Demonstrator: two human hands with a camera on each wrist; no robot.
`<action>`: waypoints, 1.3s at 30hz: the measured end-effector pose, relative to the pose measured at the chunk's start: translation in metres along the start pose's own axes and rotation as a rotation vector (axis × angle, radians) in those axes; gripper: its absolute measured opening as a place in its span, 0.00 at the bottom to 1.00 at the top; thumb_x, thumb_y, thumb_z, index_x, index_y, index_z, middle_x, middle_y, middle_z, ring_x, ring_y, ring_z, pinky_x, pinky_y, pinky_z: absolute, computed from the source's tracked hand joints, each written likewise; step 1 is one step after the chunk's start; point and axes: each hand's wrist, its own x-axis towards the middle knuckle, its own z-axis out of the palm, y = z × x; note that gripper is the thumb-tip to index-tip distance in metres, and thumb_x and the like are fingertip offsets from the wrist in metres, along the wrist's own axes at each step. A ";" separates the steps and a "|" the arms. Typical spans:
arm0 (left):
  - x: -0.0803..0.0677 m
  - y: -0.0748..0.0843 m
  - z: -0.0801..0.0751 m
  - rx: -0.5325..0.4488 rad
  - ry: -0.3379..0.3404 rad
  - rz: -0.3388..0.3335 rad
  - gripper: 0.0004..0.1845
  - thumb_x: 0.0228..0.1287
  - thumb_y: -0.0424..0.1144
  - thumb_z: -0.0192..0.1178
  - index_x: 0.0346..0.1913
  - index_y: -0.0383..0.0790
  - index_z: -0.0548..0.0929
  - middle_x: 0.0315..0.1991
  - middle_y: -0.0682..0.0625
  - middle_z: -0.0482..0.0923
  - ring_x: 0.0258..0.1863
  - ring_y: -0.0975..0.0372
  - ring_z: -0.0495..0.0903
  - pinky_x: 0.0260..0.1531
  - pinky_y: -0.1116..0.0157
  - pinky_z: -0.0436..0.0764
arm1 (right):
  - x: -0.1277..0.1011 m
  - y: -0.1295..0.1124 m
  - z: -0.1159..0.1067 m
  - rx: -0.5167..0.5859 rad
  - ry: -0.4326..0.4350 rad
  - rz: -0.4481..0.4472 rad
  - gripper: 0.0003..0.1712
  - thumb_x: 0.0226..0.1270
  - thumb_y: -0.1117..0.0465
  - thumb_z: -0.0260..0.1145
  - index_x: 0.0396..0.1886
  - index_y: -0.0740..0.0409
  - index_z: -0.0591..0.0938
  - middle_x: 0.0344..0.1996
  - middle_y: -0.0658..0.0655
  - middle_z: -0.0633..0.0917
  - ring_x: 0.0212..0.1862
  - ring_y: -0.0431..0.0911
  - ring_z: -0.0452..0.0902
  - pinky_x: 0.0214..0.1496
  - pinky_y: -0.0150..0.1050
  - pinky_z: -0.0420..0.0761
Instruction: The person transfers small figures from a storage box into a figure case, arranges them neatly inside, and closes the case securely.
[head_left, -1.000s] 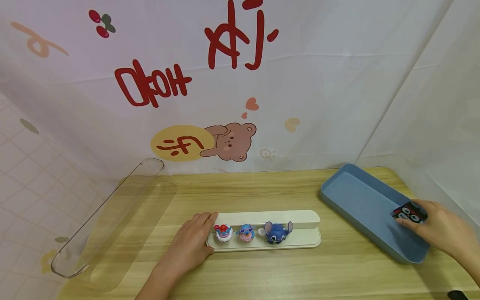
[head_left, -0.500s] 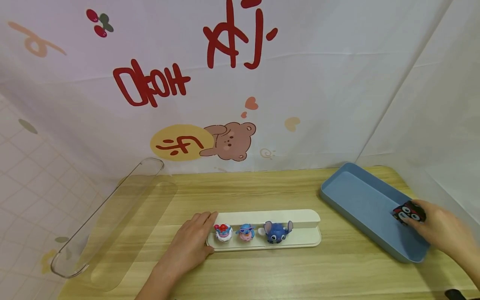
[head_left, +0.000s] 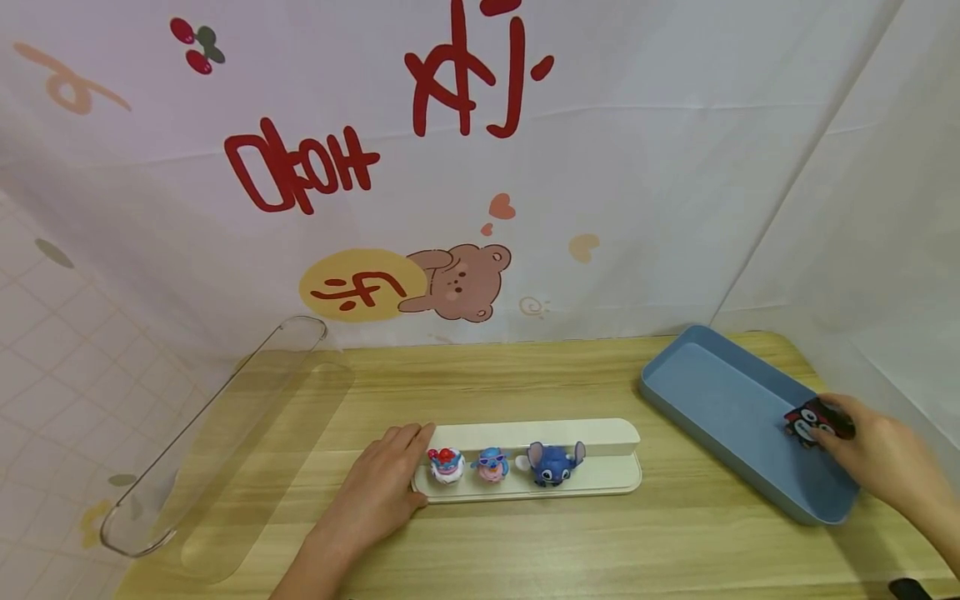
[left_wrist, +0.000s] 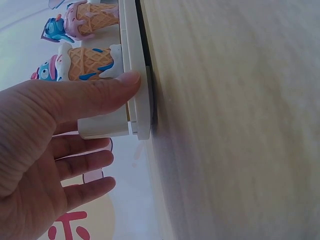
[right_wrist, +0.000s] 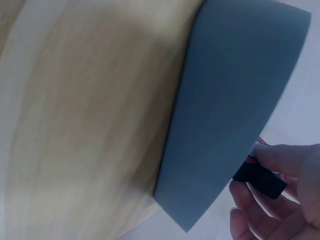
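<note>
Our right hand (head_left: 877, 458) pinches a small black toy (head_left: 813, 419) with fingers curled round it, holding it inside the blue tray (head_left: 720, 400), near the tray's near right end. From the tray, the white stand (head_left: 600, 483) lies to the left, its long axis running left-right across the table (head_left: 525, 542). Our left hand (head_left: 378, 492) rests flat, fingers straight, against the stand's left end, holding nothing. Three figures (head_left: 492, 465) sit on the stand's left part; the part nearest the tray is bare. Right hand is nearer the toy.
</note>
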 end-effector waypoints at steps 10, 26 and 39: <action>0.000 0.000 -0.001 -0.001 0.002 0.004 0.50 0.43 0.34 0.86 0.73 0.31 0.73 0.64 0.43 0.77 0.64 0.51 0.75 0.62 0.48 0.77 | -0.001 -0.014 -0.007 0.038 0.165 -0.101 0.29 0.50 0.77 0.77 0.53 0.75 0.77 0.27 0.70 0.85 0.20 0.48 0.77 0.17 0.37 0.69; 0.000 0.000 0.000 0.001 -0.003 -0.002 0.50 0.44 0.34 0.85 0.73 0.31 0.73 0.65 0.43 0.77 0.64 0.51 0.75 0.62 0.48 0.77 | 0.000 -0.045 -0.021 0.075 0.201 -0.032 0.32 0.53 0.74 0.78 0.59 0.75 0.78 0.43 0.80 0.82 0.25 0.60 0.78 0.19 0.33 0.68; 0.000 0.000 -0.001 0.003 -0.002 0.000 0.50 0.44 0.34 0.86 0.73 0.31 0.73 0.64 0.43 0.77 0.63 0.51 0.75 0.62 0.48 0.77 | 0.003 -0.065 -0.026 0.130 0.404 -0.167 0.42 0.70 0.32 0.66 0.54 0.70 0.85 0.36 0.71 0.86 0.40 0.11 0.58 0.26 0.24 0.68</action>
